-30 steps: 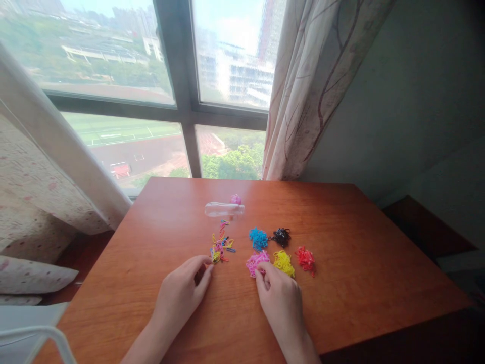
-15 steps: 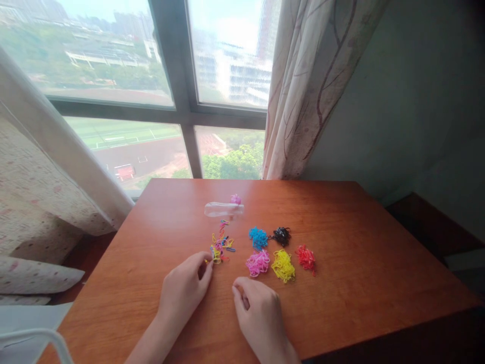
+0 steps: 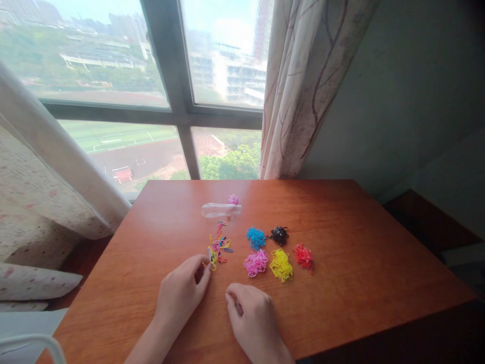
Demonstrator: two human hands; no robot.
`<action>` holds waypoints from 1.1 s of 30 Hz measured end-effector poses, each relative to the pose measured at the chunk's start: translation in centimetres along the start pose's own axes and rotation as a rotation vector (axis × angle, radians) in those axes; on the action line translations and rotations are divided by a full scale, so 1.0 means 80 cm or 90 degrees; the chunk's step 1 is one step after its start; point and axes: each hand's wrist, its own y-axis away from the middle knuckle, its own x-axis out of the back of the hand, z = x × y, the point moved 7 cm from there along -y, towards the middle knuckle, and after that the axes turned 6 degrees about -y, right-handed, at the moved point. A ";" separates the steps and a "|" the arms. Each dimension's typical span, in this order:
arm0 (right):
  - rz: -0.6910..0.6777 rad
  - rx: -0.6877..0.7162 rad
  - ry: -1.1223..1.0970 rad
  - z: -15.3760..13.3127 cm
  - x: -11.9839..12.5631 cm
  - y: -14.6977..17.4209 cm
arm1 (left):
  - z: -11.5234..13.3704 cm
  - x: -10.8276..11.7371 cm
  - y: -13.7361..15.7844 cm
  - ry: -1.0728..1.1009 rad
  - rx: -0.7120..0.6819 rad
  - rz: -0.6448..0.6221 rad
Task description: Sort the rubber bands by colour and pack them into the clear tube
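Across the brown counter [image 3: 341,227], small loops are spread in groups, with twelve o'clock taken as the side of the window [image 3: 181,119]. Towards nine o'clock, a mixed heap [image 3: 216,246] of yellow, pink, red and blue loops is loosely strewn. From it, the blue pile [image 3: 256,238] is set at about three o'clock and the pink pile [image 3: 255,263] at four. The black pile [image 3: 280,235] is placed at three o'clock from the blue, nearly joined to it by a dark strand. At three o'clock from the pink, the yellow pile [image 3: 281,265] is found, followed closely by the red pile [image 3: 303,257].

At seven o'clock from the mixed heap, the left hand [image 3: 184,283] is rested, and the heap's near edge is met by its fingertips; whether a loop is grasped cannot be told. The right hand [image 3: 253,312] is held at six o'clock from the pink pile, apart from it, its fingers bent inward; whether they are clenched or grasping something cannot be told.

At twelve o'clock from the mixed heap, a clear case [image 3: 215,210] is laid, with a pink bundle [image 3: 233,199] just behind.
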 end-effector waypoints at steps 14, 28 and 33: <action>-0.066 -0.050 0.065 0.008 -0.009 0.000 | 0.167 0.005 -0.053 0.002 -0.320 -0.121; -0.087 -0.046 0.050 0.007 -0.008 -0.004 | 0.227 -0.032 -0.086 0.020 -0.371 -0.179; -0.064 -0.053 0.026 0.008 -0.006 -0.003 | 0.168 -0.005 -0.078 0.049 -0.316 -0.134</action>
